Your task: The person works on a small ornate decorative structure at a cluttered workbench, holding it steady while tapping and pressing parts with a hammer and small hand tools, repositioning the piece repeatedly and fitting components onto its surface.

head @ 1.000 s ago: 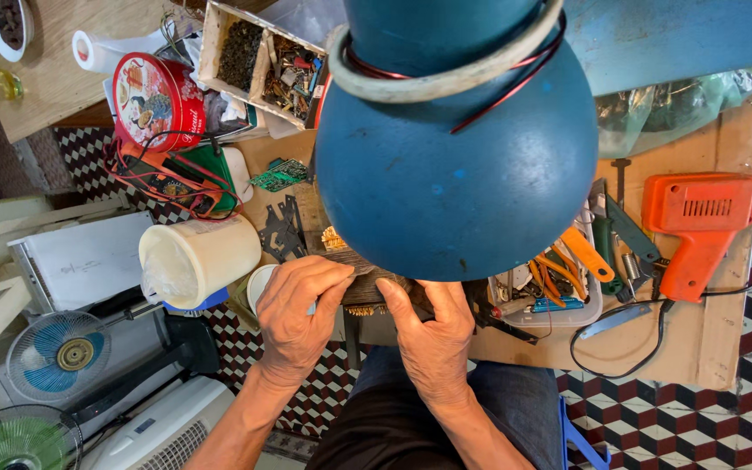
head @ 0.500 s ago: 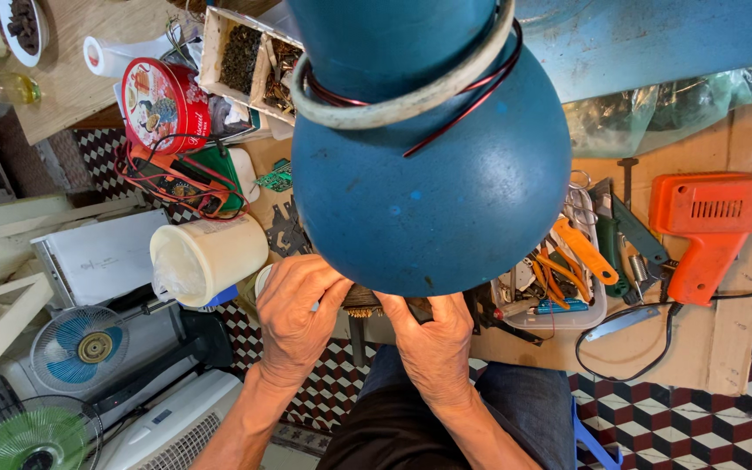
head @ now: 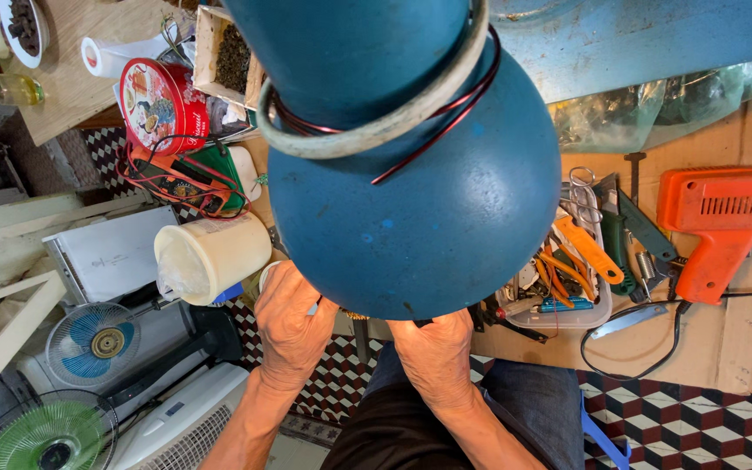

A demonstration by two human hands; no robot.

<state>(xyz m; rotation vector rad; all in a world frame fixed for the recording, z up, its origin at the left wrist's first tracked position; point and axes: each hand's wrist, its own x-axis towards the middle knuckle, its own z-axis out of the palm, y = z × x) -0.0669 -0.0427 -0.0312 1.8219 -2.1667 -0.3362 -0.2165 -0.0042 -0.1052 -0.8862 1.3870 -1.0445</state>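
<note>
1. While the big blue round metal lamp shade fills the middle of the head view, both hands sit just under its lower edge.
2. Left hand is curled, fingers bent in, with a bit of something white peeking out by its fingers. I cannot tell what it is or how tight the hold is.
3. Right hand is curled too, and its fingertips go under the shade, so I cannot tell what it holds. A small dark part shows just above it.
4. Just up and left of the left hand lies a cream plastic tub on its side. Further up is a round red tin.
5. Off to the right of the right hand is a clear tray of orange-handled pliers, and past that an orange power drill with its black cord.
6. What could go wrong: the shade hides the fingers, so a small part could slip and drop to the tiled floor. An elbow bump could roll the tub off the bench.
</note>
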